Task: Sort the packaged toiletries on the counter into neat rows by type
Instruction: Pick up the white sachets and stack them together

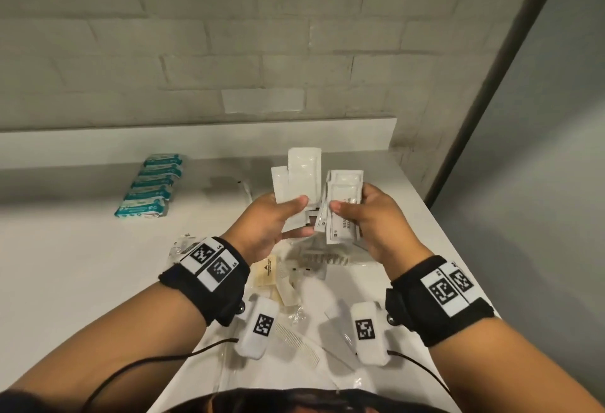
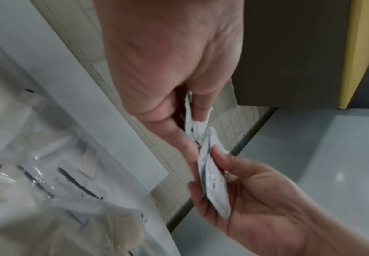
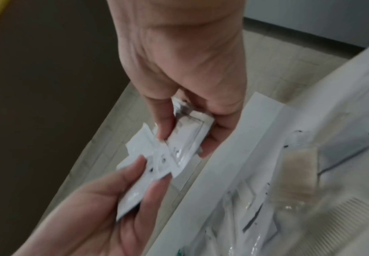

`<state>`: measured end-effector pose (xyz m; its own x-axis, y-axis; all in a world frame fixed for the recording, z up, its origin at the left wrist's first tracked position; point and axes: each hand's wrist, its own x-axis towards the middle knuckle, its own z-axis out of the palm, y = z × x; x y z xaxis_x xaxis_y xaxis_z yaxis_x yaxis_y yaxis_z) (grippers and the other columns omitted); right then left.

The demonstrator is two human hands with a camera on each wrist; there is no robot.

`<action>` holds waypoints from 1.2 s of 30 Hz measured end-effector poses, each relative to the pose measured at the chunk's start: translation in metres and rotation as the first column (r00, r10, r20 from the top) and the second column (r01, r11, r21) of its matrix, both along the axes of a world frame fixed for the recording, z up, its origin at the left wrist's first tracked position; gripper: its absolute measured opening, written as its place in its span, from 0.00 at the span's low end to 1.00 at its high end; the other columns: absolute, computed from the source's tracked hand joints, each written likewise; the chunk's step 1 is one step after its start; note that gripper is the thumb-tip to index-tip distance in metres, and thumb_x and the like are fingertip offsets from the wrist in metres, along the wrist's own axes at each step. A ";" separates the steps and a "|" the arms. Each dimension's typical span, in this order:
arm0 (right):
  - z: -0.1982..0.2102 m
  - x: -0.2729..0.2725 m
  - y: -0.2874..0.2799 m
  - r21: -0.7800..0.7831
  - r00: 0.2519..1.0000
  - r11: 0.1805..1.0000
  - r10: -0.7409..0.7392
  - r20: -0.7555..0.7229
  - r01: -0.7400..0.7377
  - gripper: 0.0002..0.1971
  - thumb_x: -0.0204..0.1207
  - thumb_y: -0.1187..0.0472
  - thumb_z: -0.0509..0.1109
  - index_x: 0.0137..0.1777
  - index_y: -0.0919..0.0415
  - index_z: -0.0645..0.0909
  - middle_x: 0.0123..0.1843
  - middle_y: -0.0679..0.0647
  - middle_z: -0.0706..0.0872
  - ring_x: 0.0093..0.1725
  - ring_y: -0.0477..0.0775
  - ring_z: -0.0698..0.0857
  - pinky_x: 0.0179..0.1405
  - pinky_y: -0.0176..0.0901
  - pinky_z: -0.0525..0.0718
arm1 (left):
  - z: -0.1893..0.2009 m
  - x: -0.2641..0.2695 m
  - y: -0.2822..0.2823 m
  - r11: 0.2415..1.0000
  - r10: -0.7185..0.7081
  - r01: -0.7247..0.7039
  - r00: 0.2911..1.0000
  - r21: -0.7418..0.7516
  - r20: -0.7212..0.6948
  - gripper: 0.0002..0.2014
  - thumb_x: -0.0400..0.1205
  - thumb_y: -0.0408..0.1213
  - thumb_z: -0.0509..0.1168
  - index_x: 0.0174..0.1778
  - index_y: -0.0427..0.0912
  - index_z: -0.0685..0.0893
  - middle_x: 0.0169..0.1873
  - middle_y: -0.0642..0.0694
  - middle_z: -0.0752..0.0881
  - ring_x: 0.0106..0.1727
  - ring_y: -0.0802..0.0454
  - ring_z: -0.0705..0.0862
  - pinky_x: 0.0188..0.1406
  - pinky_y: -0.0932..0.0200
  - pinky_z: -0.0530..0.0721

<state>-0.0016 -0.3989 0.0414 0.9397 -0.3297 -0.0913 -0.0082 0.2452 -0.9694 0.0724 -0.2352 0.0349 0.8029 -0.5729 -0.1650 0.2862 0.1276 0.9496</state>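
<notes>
Above the white counter, my left hand grips a fan of flat white packets between thumb and fingers. Just to its right, my right hand pinches a stack of white printed sachets. The two bundles nearly touch. The left wrist view shows the left hand's packets edge-on, with the right hand's sachets below them. From the right wrist, the sachets sit under my right thumb and the left hand's packets fan out beside them.
Several teal packs lie in a row at the counter's far left. Under my wrists is a loose pile: wrapped combs, a beige packet and clear wrappers. The counter edge drops off on the right. A raised ledge backs the counter.
</notes>
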 end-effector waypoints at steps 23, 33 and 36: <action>0.003 -0.021 -0.039 -0.335 0.958 0.898 0.274 -0.080 -0.285 0.11 0.80 0.72 0.65 0.60 0.62 0.78 0.46 0.53 0.89 0.43 0.47 0.88 0.44 0.39 0.83 | 0.000 0.021 0.002 0.996 0.037 -0.047 0.991 0.074 0.125 0.11 0.77 0.23 0.70 0.51 0.42 0.87 0.43 0.46 0.91 0.43 0.50 0.91 0.36 0.59 0.88; -0.012 -0.007 -0.012 -0.204 0.982 0.961 0.180 -0.054 -0.187 0.20 0.74 0.74 0.71 0.63 0.59 0.76 0.56 0.62 0.88 0.55 0.63 0.87 0.57 0.56 0.85 | 0.000 0.020 -0.010 0.985 0.106 -0.097 0.992 0.140 -0.064 0.27 0.85 0.61 0.49 0.49 0.42 0.83 0.31 0.49 0.82 0.26 0.56 0.73 0.25 0.62 0.66; -0.015 -0.013 -0.021 -0.119 0.995 0.989 0.094 0.023 -0.091 0.17 0.76 0.78 0.66 0.60 0.60 0.76 0.52 0.59 0.87 0.48 0.57 0.87 0.46 0.46 0.88 | -0.008 0.020 -0.001 0.981 0.034 -0.028 0.999 0.194 -0.028 0.04 0.85 0.34 0.61 0.49 0.41 0.81 0.38 0.48 0.84 0.34 0.55 0.79 0.31 0.62 0.74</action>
